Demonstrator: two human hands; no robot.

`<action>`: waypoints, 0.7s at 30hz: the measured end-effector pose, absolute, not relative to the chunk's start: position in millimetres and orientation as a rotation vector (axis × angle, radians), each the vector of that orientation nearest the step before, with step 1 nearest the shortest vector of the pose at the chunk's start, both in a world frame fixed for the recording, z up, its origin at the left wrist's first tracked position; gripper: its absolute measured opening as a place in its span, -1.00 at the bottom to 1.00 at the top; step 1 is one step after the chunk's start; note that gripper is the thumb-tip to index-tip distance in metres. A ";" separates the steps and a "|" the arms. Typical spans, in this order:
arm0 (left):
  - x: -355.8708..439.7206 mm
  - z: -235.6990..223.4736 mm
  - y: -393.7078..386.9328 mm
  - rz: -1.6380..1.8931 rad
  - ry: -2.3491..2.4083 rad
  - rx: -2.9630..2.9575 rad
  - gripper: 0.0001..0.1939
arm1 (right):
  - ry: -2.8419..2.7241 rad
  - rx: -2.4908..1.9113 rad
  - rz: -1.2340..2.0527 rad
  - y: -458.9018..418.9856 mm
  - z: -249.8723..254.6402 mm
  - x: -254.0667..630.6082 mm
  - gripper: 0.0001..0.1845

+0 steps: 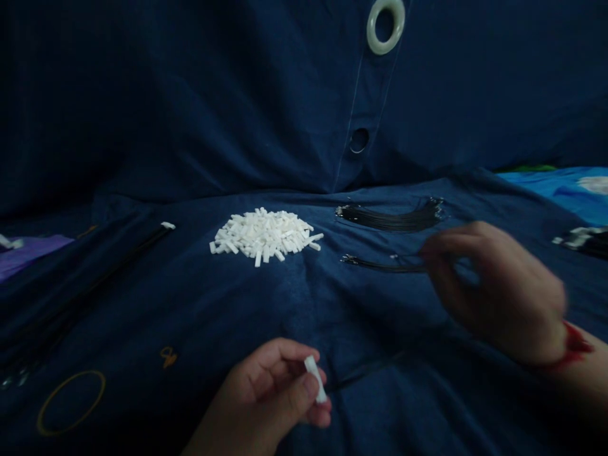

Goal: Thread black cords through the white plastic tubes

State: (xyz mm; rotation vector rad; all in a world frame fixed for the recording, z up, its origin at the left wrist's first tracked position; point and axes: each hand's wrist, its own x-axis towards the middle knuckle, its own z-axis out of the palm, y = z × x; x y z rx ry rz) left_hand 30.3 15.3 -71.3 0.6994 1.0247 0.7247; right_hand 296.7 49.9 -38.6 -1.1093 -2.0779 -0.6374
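Observation:
My left hand (275,389), at the bottom middle, pinches a small white plastic connector housing (315,379) between thumb and fingers. A thin dark wire (370,368) trails off to the right from beside it, blurred; whether it joins the housing I cannot tell. Above the cloth on the right, my right hand (494,291) has its thumb and index finger together on a thin black wire (407,254) with a pale tip pointing left. Motion smears this hand a little. Just below its fingertips lies a small bunch of black wires (382,265) with metal ends.
A heap of white housings (266,234) lies mid-cloth. Behind the right hand is a larger black wire bundle (392,216). Wires with a white end (168,225) stretch along the left, near a yellow rubber band (71,403). More white-ended wires (582,239) lie far right.

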 end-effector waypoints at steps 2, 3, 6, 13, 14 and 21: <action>30.4 -71.6 14.5 0.759 1.015 0.674 -0.72 | -2.114 -1.063 -0.614 27.8 -28.8 285.9 -0.81; 30.8 -71.5 14.2 0.774 1.007 0.668 -0.72 | -2.144 -1.044 -0.516 17.5 -27.7 279.2 -0.83; 32.9 -70.2 13.8 0.826 0.994 0.625 -0.75 | -2.214 -0.978 -0.313 -5.5 -37.7 256.3 -0.89; 34.6 -68.4 13.9 0.831 0.951 0.601 -0.77 | -2.251 -0.988 -0.447 -9.9 -59.1 227.3 -0.77; 34.1 -68.2 13.5 0.835 0.936 0.598 -0.77 | -2.260 -0.977 -0.438 -8.7 -58.6 226.8 -0.77; 31.8 -66.4 13.2 0.847 0.884 0.590 -0.80 | -2.250 -0.994 -0.475 -7.9 -54.1 226.3 -0.80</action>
